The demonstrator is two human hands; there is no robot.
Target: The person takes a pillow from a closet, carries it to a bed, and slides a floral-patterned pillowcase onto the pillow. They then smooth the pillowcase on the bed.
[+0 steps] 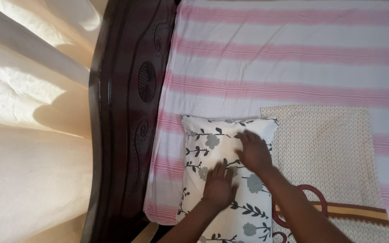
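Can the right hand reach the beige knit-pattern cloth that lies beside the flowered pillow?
Probably yes. The right hand rests flat on the white flowered pillow, close to its edge, and the beige knit-pattern cloth lies directly next to that edge on the pink-striped sheet. Nothing stands between them.

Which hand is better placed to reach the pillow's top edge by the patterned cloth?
Probably right. The right hand lies flat higher up the floral pillow, near its top edge and the patterned cloth. The left hand rests lower, mid-pillow.

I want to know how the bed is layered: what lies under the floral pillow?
The floral pillow rests on the pink-striped sheet, both hands, left hand and right hand, flat on it. Whatever is directly beneath is covered.
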